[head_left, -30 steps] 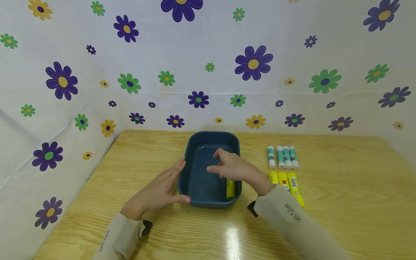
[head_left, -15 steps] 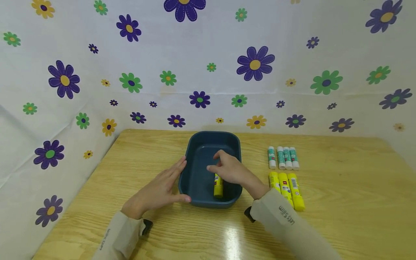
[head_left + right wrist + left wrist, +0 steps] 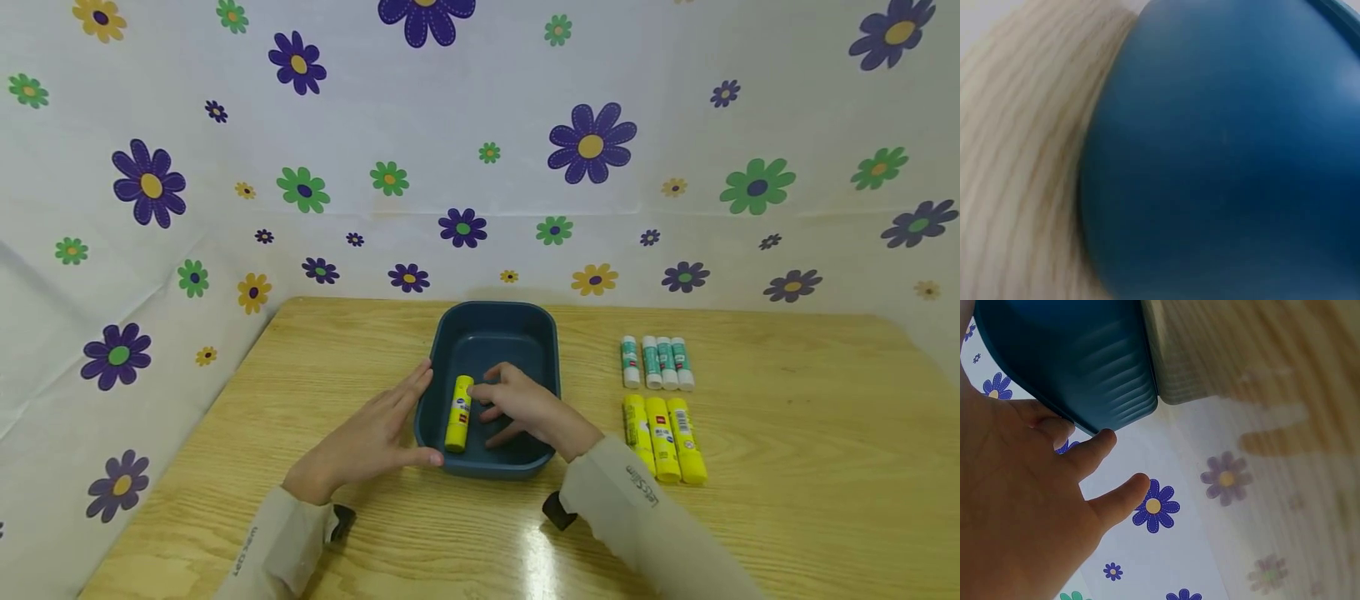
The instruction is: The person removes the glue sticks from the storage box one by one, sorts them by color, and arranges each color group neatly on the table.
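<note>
A dark blue plastic bin stands on the table with one yellow glue stick lying along its left side. My right hand reaches over the right wall into the bin, fingers spread and bent, one fingertip right at the glue stick's upper end. Nothing is gripped in it. The right wrist view has only the bin's outer wall and wood, with the hand out of sight. Along the bin's left outside rests my left hand, fingers extended and thumb at the near corner. Its fingertips meet the bin wall in the left wrist view.
On the wooden table, right of the bin, three yellow glue sticks lie side by side near the right forearm. Behind them is a row of several smaller white-and-green glue sticks. A flowered cloth hangs at the back.
The yellow glue stick in the bin has moved from the right wall across to the left side. My right hand has dropped slightly lower and its fingers have spread. The left hand stays put.
</note>
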